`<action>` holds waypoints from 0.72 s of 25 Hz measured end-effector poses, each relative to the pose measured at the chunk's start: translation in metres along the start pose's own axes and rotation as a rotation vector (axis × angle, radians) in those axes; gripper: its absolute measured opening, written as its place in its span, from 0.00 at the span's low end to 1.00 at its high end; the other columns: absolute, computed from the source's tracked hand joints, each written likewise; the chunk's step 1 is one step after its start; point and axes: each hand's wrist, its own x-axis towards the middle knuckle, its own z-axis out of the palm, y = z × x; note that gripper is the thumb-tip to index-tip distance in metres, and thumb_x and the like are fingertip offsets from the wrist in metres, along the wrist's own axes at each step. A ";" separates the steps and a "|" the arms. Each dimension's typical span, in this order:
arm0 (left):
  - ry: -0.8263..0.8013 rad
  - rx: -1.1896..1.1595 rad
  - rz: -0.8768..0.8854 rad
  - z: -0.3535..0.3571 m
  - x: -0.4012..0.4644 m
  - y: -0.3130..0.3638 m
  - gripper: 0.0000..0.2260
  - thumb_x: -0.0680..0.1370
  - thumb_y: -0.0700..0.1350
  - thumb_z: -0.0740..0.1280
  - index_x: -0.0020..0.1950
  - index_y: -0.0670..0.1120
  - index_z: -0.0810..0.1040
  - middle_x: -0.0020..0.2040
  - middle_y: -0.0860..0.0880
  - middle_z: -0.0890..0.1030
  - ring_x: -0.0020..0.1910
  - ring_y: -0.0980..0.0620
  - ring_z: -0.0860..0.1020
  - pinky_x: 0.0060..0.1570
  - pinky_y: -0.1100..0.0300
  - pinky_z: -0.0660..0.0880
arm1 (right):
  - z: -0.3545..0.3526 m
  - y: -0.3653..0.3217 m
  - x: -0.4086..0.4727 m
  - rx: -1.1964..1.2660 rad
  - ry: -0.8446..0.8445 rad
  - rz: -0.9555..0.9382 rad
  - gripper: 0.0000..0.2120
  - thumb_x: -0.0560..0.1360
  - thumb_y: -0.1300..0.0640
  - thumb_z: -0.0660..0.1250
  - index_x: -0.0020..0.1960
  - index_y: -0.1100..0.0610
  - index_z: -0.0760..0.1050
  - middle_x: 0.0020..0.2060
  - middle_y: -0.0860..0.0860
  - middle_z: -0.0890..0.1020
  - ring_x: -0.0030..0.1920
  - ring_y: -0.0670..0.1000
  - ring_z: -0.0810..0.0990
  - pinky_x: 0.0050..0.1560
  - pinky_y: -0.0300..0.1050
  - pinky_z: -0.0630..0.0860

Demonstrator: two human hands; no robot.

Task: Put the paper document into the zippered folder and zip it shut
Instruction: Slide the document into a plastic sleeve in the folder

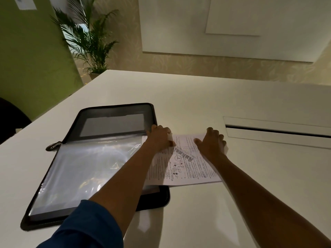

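table (232,203), white, carries all items. zippered folder (44,190) lies open flat at left, clear plastic sleeves (86,169) facing up, mesh pocket (112,125) on far half. paper document (186,167) lies on table just right of folder, its left edge overlapping folder's right side. left hand (160,137) pinches document's far left corner, fingers curled. right hand (212,142) presses document's far right part, fingers spread and fairly straight. zipper pull (53,146) rests at folder's left edge.
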 end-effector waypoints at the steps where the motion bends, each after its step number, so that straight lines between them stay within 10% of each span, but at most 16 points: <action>1: 0.009 -0.039 -0.002 0.000 0.001 -0.002 0.25 0.72 0.61 0.70 0.66 0.54 0.74 0.54 0.48 0.75 0.63 0.44 0.67 0.58 0.47 0.68 | -0.002 0.002 0.001 0.016 0.009 0.026 0.28 0.73 0.43 0.68 0.64 0.59 0.67 0.60 0.59 0.75 0.61 0.61 0.72 0.61 0.59 0.68; 7: 0.033 -0.056 -0.005 -0.002 0.005 -0.007 0.21 0.71 0.61 0.71 0.59 0.54 0.77 0.51 0.50 0.81 0.56 0.45 0.75 0.56 0.49 0.70 | -0.018 0.020 0.016 0.199 -0.094 0.075 0.32 0.72 0.43 0.70 0.68 0.60 0.67 0.61 0.58 0.78 0.61 0.60 0.76 0.58 0.56 0.75; 12: 0.065 -0.129 0.044 -0.011 0.000 -0.011 0.19 0.73 0.57 0.71 0.60 0.50 0.77 0.54 0.49 0.83 0.54 0.46 0.79 0.55 0.50 0.77 | -0.033 0.034 0.014 0.543 -0.260 0.051 0.18 0.71 0.49 0.72 0.58 0.52 0.74 0.45 0.46 0.82 0.42 0.45 0.82 0.35 0.39 0.76; 18: 0.320 -0.101 0.122 -0.004 -0.042 -0.050 0.20 0.82 0.50 0.59 0.73 0.46 0.68 0.71 0.45 0.72 0.71 0.45 0.68 0.70 0.46 0.66 | -0.041 0.054 0.005 0.915 -0.440 0.078 0.12 0.73 0.64 0.72 0.55 0.60 0.76 0.46 0.58 0.86 0.47 0.58 0.86 0.51 0.52 0.82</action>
